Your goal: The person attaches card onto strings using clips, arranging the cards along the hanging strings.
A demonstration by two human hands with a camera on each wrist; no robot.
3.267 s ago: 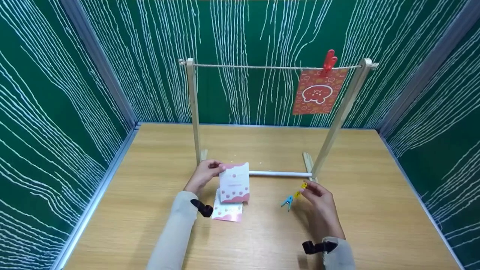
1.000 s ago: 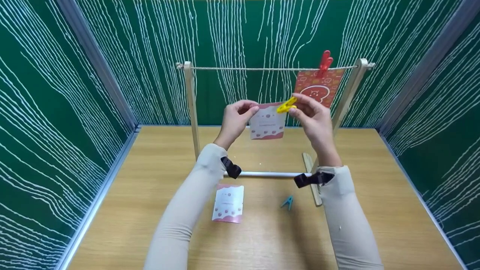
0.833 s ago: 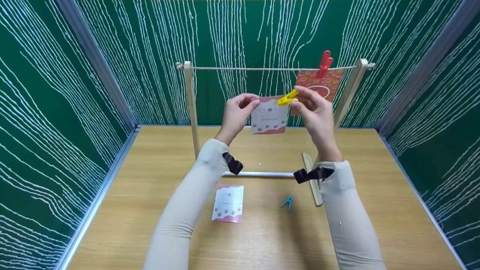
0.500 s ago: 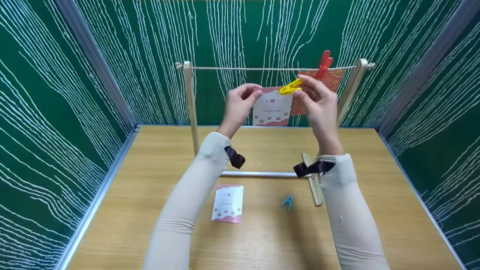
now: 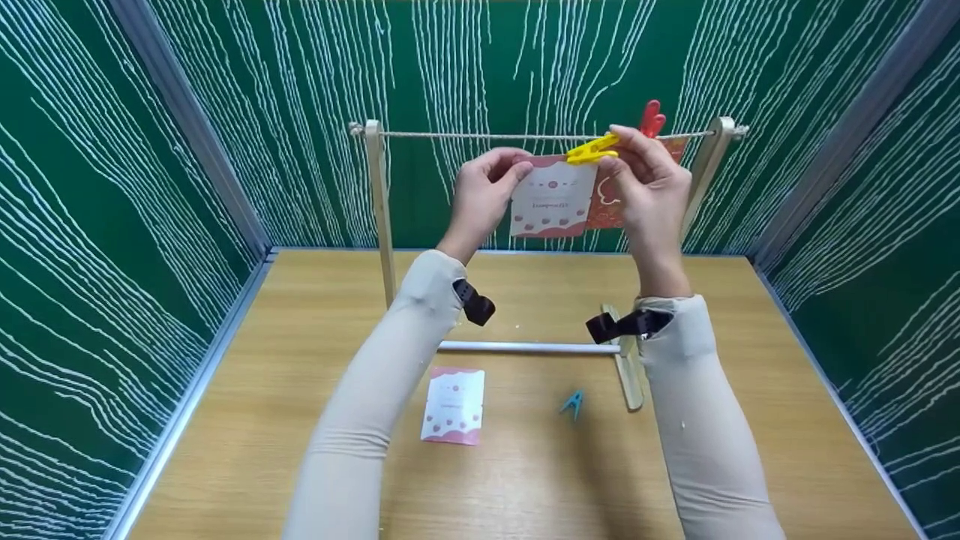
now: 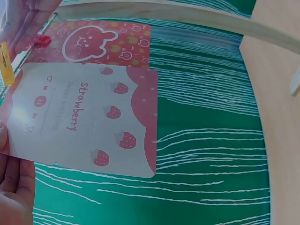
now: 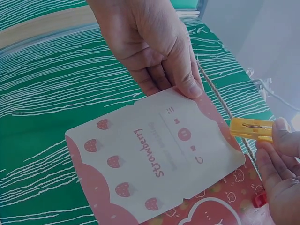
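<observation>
Up at the string [image 5: 480, 136], both hands have risen from bench level w/ their loads. Left hand [image 5: 484, 196] pinches the strawberry card [image 5: 553, 199] by its top corner, top edge now just below the string. Right hand [image 5: 651, 184] squeezes the yellow peg [image 5: 592, 149], nose over the card's top edge beside the red peg [image 5: 651, 118]. Looks ready to clip; spare card [image 5: 453, 394] & blue peg [image 5: 572, 403] lie on the bench [image 5: 225, 420] below the wrists.

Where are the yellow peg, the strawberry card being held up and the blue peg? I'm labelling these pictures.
yellow peg [image 5: 592, 149], head view, middle of its body.
strawberry card [image 5: 553, 199], head view, centre of its white face.
blue peg [image 5: 572, 404], head view, middle of it on the table.
</observation>
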